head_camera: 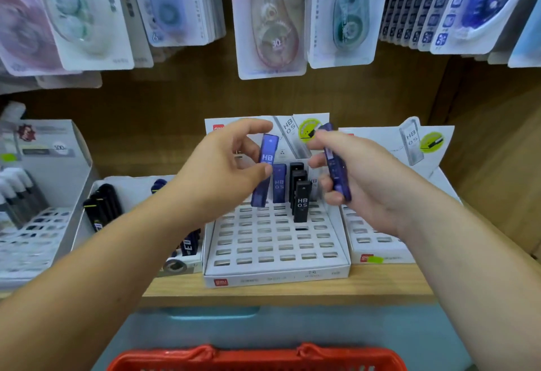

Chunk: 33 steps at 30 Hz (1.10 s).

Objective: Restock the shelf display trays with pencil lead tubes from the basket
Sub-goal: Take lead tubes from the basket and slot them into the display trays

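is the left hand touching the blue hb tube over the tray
Touching: the head view shows the left hand pinching the blue tube between thumb and fingertips.

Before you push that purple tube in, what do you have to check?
1. Grip: the left hand pinches the purple tube: ok.
2. Tube straight: not ok, it leans.
3. Its lower end over a free slot of the white tray: cannot tell.
4. Free slots remaining: ok, most rows are empty.
5. Neighbouring black tubes upright: ok.
6. The right hand grips at least one spare tube: ok.
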Motion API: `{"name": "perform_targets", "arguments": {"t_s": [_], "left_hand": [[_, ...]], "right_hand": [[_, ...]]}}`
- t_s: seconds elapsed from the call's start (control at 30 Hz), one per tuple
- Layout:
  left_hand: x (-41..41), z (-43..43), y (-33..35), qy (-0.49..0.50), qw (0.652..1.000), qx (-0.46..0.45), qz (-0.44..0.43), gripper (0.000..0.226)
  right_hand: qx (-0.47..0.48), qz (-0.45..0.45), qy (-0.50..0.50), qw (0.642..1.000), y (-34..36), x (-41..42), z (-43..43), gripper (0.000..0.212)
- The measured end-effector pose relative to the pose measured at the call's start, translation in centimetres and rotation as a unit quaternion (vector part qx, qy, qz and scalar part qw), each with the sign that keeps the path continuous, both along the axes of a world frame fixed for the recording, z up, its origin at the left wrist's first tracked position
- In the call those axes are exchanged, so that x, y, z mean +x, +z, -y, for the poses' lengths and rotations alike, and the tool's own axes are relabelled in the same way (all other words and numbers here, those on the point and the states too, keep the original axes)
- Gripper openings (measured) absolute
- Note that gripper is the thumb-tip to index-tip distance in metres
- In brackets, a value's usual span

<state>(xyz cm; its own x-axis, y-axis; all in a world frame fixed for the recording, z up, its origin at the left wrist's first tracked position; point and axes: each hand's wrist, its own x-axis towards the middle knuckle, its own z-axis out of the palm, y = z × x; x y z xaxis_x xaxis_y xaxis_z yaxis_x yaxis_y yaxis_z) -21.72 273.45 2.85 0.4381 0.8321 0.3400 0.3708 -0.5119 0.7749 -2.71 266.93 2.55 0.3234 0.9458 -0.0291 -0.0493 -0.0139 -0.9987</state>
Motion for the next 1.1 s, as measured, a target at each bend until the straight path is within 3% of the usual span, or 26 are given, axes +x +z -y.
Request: {"name": "perform_targets", "arguments": {"t_s": [0.13, 0.2, 0.3, 0.53, 0.7, 0.97, 1.1], "left_hand": [[0.5, -0.9, -1.7, 0.007, 0.999, 0.012, 0.046, 0.038], [1.1, -1.2, -2.6, 0.011, 0.996, 0.009, 0.090, 0.033], [1.7, -1.5, -3.6, 0.019, 0.996, 0.016, 0.087, 0.029], [1.4, -1.6, -3.6, 0.027, 0.997, 0.029, 0.063, 0.027], [1.4, -1.6, -3.5, 0.003, 0.998, 0.040, 0.048, 0.024], [1.4, -1.8, -3.7, 0.012, 0.997, 0.072, 0.021, 0.021], [1.4, -2.0, -4.3, 0.007, 0.998, 0.056, 0.003, 0.025]], "right_hand": [[-0.006, 0.016, 0.024, 1.000, -0.4, 0.4, 0.2, 0.013], [-0.001, 0.062, 0.033, 0.998, -0.6, 0.5, 0.4, 0.014], [0.026, 0.134, 0.027, 0.990, -0.8, 0.8, 0.5, 0.009], [0.036, 0.100, -0.005, 0.994, -1.3, 1.6, 0.5, 0.011], [0.021, 0.088, 0.032, 0.995, -1.3, 1.4, 0.4, 0.041], [0.079, 0.114, -0.017, 0.990, -0.7, 2.2, 0.6, 0.020], [0.101, 0.086, 0.025, 0.991, -0.6, 2.0, 1.0, 0.011]]}}
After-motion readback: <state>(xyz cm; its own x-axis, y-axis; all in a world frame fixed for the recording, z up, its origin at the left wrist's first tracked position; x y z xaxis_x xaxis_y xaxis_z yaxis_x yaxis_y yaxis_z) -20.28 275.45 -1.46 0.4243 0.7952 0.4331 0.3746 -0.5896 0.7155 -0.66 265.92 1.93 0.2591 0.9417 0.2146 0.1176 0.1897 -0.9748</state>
